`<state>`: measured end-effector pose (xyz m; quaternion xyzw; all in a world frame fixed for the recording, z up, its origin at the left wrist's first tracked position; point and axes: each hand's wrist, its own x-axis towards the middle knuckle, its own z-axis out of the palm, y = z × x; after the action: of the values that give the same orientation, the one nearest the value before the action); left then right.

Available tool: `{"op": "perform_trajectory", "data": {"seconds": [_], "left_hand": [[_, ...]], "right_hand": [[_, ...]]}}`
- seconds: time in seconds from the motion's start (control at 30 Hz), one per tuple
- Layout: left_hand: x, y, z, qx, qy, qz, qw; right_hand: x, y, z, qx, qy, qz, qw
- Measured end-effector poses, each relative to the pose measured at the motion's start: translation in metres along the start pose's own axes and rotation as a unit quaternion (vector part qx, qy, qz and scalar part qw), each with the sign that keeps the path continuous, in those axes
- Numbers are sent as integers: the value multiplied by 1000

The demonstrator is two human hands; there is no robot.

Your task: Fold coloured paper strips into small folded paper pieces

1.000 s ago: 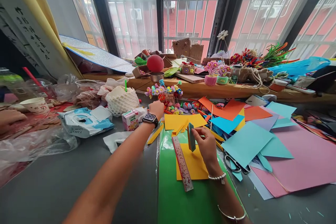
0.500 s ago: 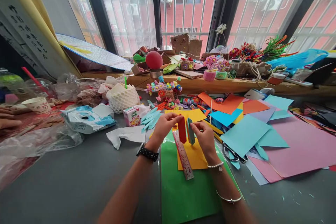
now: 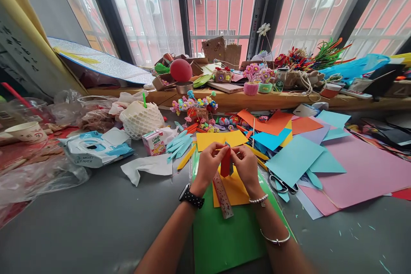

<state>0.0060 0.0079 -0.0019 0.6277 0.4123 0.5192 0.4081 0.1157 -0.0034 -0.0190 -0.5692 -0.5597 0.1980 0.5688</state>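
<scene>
Between the fingers of my left hand point(image 3: 209, 165) is a red paper strip point(image 3: 225, 163) with a pointed lower end, held upright. My right hand point(image 3: 245, 167) pinches a blue-grey paper strip point(image 3: 231, 167), mostly hidden behind the red one. Both hands meet at the strips' top ends, above a yellow paper sheet point(image 3: 239, 192). A clear patterned ruler point(image 3: 222, 197) lies slanted across that sheet, on top of a green folder point(image 3: 229, 239).
Scissors point(image 3: 278, 184) and turquoise sheets point(image 3: 295, 158) lie to the right, with large pink paper point(image 3: 362, 171) beyond. On the left are folded turquoise strips point(image 3: 180, 144), a tissue point(image 3: 147, 169), a small carton point(image 3: 153, 143), a wrapped coconut point(image 3: 143, 120) and a wet-wipe pack point(image 3: 96, 147).
My two hands have come together; the red and blue-grey strips, apart before, now overlap at their tops. The camera view has shifted slightly.
</scene>
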Motion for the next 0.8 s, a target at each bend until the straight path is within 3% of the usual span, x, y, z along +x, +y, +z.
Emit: {"op": "perform_trajectory", "data": {"seconds": [0.13, 0.4, 0.57, 0.8], "left_hand": [[-4, -2, 4, -9, -8, -13, 1000], [-3, -7, 10, 85, 121, 41, 988], [-3, -4, 11, 117, 154, 53, 980], [-2, -3, 6, 6, 161, -19, 987]], "right_hand": [[0, -3, -2, -26, 9, -30, 999], [-2, -5, 0, -1, -7, -56, 998], [-1, -7, -1, 7, -18, -69, 997], [0, -6, -1, 5, -87, -48, 995]]}}
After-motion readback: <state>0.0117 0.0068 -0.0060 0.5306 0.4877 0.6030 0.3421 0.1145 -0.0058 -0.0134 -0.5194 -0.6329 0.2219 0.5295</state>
